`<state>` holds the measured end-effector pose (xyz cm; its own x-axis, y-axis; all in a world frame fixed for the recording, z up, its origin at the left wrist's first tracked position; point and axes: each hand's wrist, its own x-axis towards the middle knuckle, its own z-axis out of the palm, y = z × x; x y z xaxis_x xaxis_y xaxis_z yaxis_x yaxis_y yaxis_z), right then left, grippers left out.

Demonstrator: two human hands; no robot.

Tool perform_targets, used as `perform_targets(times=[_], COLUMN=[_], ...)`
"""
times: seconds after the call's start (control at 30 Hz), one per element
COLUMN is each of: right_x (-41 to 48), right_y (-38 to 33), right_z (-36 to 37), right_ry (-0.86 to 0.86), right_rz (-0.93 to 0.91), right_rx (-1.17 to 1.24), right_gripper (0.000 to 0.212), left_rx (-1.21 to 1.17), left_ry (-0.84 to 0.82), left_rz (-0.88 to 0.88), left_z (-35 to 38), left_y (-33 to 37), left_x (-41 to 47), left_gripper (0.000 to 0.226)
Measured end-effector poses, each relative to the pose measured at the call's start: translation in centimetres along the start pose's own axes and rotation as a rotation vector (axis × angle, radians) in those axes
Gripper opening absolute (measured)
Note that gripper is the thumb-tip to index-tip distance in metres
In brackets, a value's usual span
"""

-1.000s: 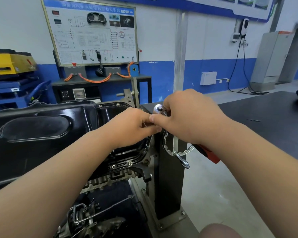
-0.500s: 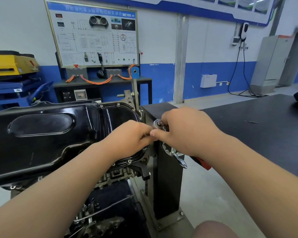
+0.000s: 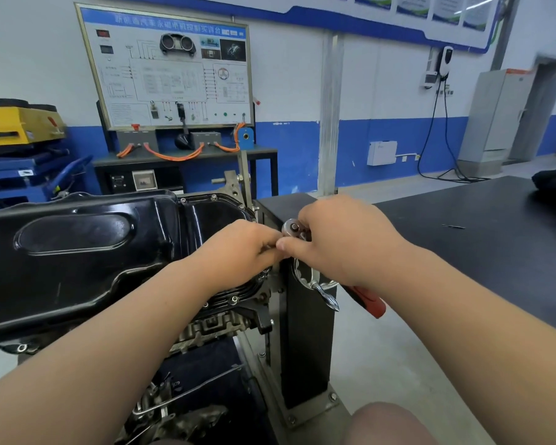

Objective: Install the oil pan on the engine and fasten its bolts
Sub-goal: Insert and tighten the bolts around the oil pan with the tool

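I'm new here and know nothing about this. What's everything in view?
engine: one, grey, lower left
oil pan: one, black, on the engine
bolts: several, silver, along the pan's rim
ratchet: one, silver head, red handle, at the pan's right end
stand column: one, black, centre
handwheel: one, silver, on the column
table: one, black, right
training board: one, white, at the back
cables: several, orange, under the board
cabinet: one, grey, far right
left hand: one, fingers curled beside the ratchet's head
right hand: one, gripping the ratchet
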<state>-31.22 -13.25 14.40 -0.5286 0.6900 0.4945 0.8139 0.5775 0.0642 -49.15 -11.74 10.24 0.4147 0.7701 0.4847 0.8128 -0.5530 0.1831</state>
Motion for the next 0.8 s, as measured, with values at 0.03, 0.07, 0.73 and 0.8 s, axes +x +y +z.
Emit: perform_targets(times=[0.03, 0.07, 0.73, 0.8], right_x=[0.0, -0.1, -1.1, -1.6], right_y=[0.0, 0.0, -0.8, -1.7], right_z=[0.0, 0.0, -0.4, 0.6], right_ry=[-0.003, -0.002, -0.071, -0.067], right_rz=[0.009, 0.020, -0.020, 0.078], right_rx=[-0.002, -0.008, -0.146, -0.044], right_gripper=[0.047, 0.048, 0.053, 0.057], left_rx=[-0.007, -0.013, -0.285, -0.197], left_ry=[-0.011, -0.028, 0.245, 0.299], left_rz=[-0.007, -0.018, -0.298, -0.373], left_z=[0.0, 0.0, 3.8, 4.5], left_y=[0.1, 0.2, 2.9, 3.5], left_x=[0.0, 0.0, -2.8, -2.8], left_gripper=[0.042, 0.039, 0.008, 0.028])
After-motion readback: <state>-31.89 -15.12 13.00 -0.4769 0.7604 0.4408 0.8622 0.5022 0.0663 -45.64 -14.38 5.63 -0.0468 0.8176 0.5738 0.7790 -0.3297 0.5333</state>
